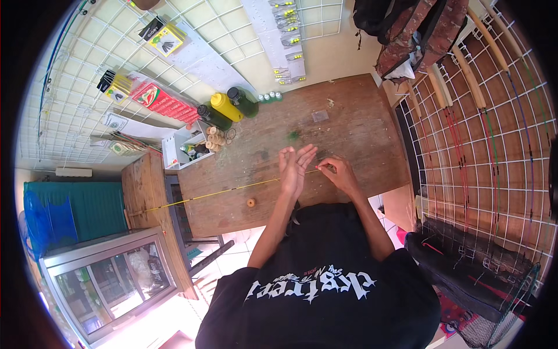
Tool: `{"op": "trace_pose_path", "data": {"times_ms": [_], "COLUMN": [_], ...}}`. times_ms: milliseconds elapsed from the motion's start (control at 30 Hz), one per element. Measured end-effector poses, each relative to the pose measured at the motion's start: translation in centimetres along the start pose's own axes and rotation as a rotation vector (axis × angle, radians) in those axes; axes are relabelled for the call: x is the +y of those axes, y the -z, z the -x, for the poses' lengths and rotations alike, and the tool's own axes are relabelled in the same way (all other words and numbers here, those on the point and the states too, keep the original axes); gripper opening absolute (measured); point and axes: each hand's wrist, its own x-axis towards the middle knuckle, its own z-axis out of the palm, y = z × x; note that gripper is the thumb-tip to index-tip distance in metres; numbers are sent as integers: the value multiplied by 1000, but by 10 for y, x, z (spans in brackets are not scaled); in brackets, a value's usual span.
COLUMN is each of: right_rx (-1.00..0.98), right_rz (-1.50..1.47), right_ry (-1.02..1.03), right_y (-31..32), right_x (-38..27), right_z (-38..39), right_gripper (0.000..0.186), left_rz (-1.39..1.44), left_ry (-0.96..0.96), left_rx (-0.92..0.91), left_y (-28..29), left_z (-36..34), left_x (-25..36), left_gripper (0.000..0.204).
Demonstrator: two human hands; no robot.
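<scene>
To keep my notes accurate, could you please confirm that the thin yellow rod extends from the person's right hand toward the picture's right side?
Not quite: the head view shows that the thin yellow rod extends from the person's right hand toward the picture's left side.

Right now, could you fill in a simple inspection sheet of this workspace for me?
Surface: brown wooden tabletop, marked with pale specks.
Job's things: long thin yellow rod with dark bands, running from the left to the hands; small round orange-brown spool on the tabletop.
Clutter: white open box with mixed small items; yellow plastic bottle between dark green ones; flat clear rectangular piece.
Hands: left hand open, fingers extended; right hand with fingers bent toward the thumb at the rod's end, exact grip too small to tell.
Cables: nothing seen.
Surroundings: white wire grids at both sides; metal-framed glass cabinet at lower left.
</scene>
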Motion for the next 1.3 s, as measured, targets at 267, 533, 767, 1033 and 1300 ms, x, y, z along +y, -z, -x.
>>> {"op": "trace_pose_path", "data": {"times_ms": [267, 533, 767, 1033, 1300], "right_rx": [25, 60, 111, 23, -125], "right_rz": [-119, -355, -332, -510, -346], "right_ry": [-185, -358, -150, -360, -258], "right_y": [8, 1, 0, 8, 18], "right_x": [0, 15, 24, 17, 3], "right_z": [2, 4, 6, 6, 5], "right_gripper": [10, 10, 13, 11, 10], "left_rz": [-1142, -1066, -904, -777, -914], "left_ry": [-96, 87, 285, 409, 327], "left_rx": [-258, -395, -407, -334, -401], "left_y": [12, 11, 14, 10, 12], "left_z": [-8, -10, -13, -13, -16], "left_x": [-39, -19, -8, -1, 0], "left_gripper": [13, 16, 19, 19, 19]}}
